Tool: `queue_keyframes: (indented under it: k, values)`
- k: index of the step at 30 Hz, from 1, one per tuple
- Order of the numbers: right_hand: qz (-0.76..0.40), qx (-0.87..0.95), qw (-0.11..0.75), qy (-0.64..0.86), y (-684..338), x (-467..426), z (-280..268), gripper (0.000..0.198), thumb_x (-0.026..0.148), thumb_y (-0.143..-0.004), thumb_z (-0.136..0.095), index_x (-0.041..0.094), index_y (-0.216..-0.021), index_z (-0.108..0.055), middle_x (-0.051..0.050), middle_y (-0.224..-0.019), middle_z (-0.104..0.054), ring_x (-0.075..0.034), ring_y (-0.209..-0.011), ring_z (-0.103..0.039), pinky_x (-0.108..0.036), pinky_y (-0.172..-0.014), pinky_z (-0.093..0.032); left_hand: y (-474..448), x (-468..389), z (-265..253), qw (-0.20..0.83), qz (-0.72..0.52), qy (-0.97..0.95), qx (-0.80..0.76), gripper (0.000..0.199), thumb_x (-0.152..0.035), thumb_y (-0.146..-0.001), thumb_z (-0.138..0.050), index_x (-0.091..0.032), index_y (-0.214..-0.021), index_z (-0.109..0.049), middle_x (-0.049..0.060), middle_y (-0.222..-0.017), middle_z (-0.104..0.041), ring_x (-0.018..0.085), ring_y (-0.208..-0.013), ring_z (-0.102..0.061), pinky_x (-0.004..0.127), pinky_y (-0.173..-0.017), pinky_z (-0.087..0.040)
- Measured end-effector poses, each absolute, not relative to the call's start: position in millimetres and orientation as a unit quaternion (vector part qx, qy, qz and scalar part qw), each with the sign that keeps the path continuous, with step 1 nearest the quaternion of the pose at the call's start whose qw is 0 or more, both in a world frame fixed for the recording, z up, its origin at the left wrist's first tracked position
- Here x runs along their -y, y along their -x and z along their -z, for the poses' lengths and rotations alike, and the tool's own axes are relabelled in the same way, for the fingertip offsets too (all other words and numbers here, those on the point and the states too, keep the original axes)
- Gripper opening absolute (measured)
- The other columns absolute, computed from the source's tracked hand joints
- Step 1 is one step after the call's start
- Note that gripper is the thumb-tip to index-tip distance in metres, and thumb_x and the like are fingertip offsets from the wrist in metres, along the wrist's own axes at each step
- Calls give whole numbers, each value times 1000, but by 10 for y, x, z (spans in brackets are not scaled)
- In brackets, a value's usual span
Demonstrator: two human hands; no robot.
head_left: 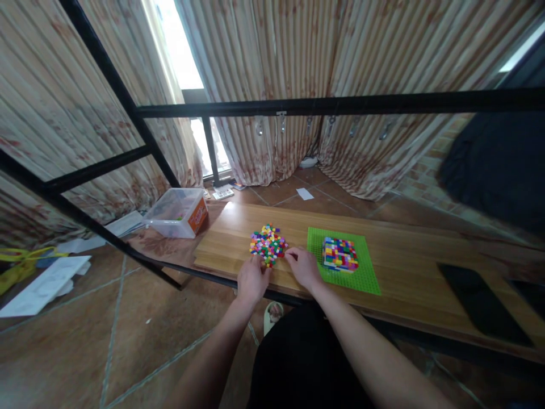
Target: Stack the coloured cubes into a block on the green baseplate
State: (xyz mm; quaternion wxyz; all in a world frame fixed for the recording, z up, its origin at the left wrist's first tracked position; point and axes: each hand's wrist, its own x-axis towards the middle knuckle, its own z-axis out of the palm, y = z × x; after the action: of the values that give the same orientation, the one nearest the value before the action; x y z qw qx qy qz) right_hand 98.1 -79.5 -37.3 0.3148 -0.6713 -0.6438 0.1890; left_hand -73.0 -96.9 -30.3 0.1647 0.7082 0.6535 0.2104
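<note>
A loose pile of small coloured toy bricks (267, 243) lies on the wooden table. My left hand (252, 279) rests at the near edge of this pile, thumb apart from the bent fingers, no brick visible in it. To the right of the pile, my right hand (304, 268) has its thumb and fingertips pinched together; anything between them is too small to make out. Just beyond that hand lies a green baseplate (368, 267). A multicoloured block built of bricks (340, 254) stands on it.
A clear plastic box (174, 213) with an orange label stands left of the wooden table (409, 255). At the right lies a dark flat panel (481, 301). A black metal rail (323, 105) crosses ahead, before patterned curtains (272, 57). Papers lie on the tiled floor.
</note>
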Motion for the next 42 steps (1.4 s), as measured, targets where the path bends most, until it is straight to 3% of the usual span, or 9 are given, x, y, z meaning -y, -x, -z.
queue_keyframes:
  k: [8, 20, 26, 31, 42]
  values:
    - [-197, 656, 304, 662, -940, 822, 374, 20, 16, -88, -57, 19, -85, -76, -7, -90, -70, -19, -85, -63, -29, -80, -43, 649, 875, 374, 129, -202, -714, -658, 15, -22, -89, -56, -19, -102, -62, 8, -98, -70, 23, -96, -66, 31, -81, -46]
    - [-207, 678, 311, 633, -837, 841, 416, 33, 10, -81, -62, 18, -111, -70, -8, -114, -64, -19, -97, -62, -32, -90, -46, 660, 816, 346, 99, -210, -703, -673, 26, -22, -90, -53, -18, -114, -62, 12, -114, -66, 25, -98, -67, 34, -83, -50]
    - [-196, 717, 302, 597, -728, 926, 426, 21, 21, -83, -69, 23, -103, -72, -6, -109, -62, -22, -101, -60, -35, -89, -47, 652, 779, 318, 87, -199, -705, -675, 14, -22, -90, -52, -18, -100, -62, 11, -107, -67, 24, -93, -67, 31, -77, -49]
    - [-185, 728, 302, 588, -676, 895, 437, 12, 21, -87, -65, 22, -94, -75, -8, -107, -61, -23, -100, -59, -36, -88, -47, 622, 761, 312, 74, -184, -696, -690, 15, -21, -91, -50, -17, -101, -61, 13, -109, -67, 24, -95, -68, 31, -75, -48]
    - [-176, 690, 325, 623, -746, 823, 418, 23, 16, -91, -55, 23, -89, -76, -6, -105, -63, -20, -95, -60, -31, -81, -45, 599, 725, 303, 67, -172, -690, -699, 20, -30, -94, -51, -18, -106, -61, 12, -110, -68, 26, -97, -69, 32, -74, -48]
